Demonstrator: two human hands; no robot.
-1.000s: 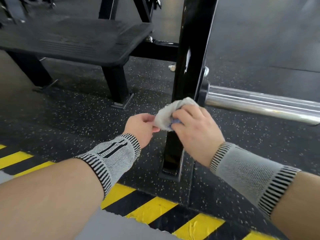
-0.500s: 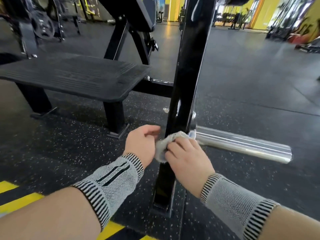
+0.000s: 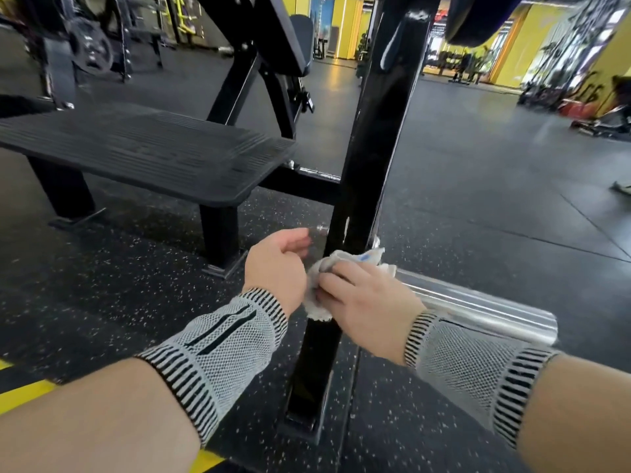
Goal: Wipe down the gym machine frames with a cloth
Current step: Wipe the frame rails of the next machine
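Head view is looking down at a black ribbed platform (image 3: 146, 155) sitting at the left on the speckled floor (image 3: 112, 274). Next to it the left hand (image 3: 276, 264) is hovering with fingers loosely curled around nothing, its heel touching the cloth (image 3: 341, 264). The black upright post (image 3: 372, 158) is rising through the middle. The right hand (image 3: 368, 302) is pinching the bunched pale cloth against the post's lower part. At the right, a chrome sleeve (image 3: 478, 308) is sticking out from the post.
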